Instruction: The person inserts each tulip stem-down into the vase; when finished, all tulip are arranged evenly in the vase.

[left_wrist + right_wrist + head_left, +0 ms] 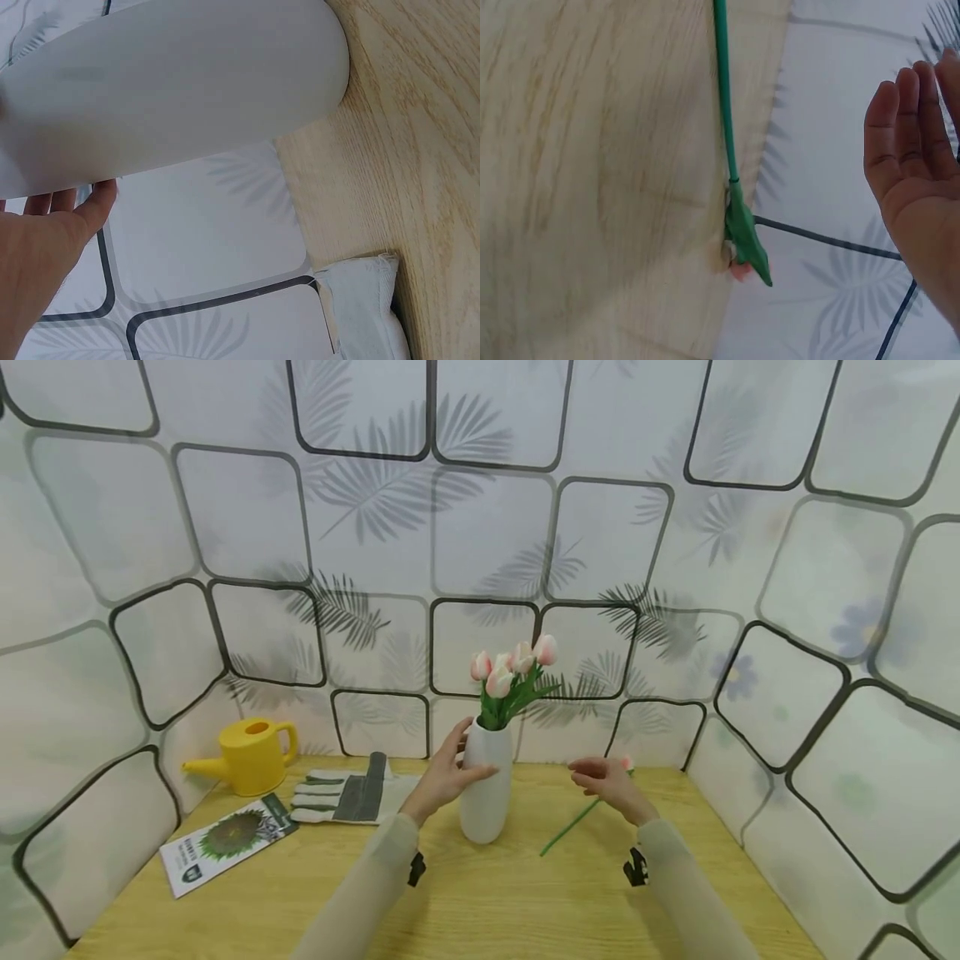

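A tall white vase (486, 802) stands upright on the wooden table, with several pale pink tulips (501, 681) and their green leaves rising from its mouth. My left hand (446, 777) grips its left side, thumb across the front and fingers partly hidden behind. In the left wrist view the smooth body of the vase (210, 82) fills the upper part. Over on the right, my right hand (609, 787) hovers above a single tulip (567, 828) lying on the table. Its fingers are loosely extended and hold nothing; the right wrist view shows the tulip's green stem (724, 97) beside the hand.
Left of the vase lies a pair of grey and white work gloves (360, 797). A yellow watering can (253, 760) stands farther left, with a sunflower seed packet (225, 843) in front of it. A patterned curtain (480, 535) encloses the table (510, 910) at the back and sides.
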### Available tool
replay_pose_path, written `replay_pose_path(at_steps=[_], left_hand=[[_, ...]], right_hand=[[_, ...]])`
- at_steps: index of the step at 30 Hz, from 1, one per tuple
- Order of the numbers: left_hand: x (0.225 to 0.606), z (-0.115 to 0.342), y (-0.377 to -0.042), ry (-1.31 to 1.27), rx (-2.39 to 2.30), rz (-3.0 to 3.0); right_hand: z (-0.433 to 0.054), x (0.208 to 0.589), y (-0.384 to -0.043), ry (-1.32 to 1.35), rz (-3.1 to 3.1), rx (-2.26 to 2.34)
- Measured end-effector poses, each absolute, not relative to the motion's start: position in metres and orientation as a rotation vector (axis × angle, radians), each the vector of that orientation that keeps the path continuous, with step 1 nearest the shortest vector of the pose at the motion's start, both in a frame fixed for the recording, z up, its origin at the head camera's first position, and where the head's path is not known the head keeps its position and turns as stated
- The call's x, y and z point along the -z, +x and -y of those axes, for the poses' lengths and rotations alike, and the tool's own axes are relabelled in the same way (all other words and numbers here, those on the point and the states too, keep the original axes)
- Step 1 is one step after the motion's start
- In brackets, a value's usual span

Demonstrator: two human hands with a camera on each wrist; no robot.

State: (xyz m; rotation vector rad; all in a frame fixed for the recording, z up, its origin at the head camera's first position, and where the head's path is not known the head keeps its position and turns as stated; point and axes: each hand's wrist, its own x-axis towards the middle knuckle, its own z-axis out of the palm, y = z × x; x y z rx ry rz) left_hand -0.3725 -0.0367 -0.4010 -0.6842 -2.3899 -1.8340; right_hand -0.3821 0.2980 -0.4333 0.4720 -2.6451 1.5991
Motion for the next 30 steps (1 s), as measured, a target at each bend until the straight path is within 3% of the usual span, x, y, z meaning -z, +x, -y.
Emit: replay_pose_path(at_steps=[6,13,19,30], left_hand=[[0.399,0.035,-0.374,-0.696,1.837,2.396],[0.371,0.036,-0.348,-0.715,1.838,2.43],[0.369,0.038,-0.344,-0.708,1.838,2.432],[0.397,0.036,-0.371,-0.654,1.84,2.425]], right_hand=[[-0.314,0.448,-0.377,0.444,2.79,-1.543],[-0.328,0.464,-0.376,0.407,2.869,-1.468],[-0.339,0.475,-0.379,0.409,2.892,-1.421],[-0.341,0.479,-0.387,0.359,2.987,-1.14]])
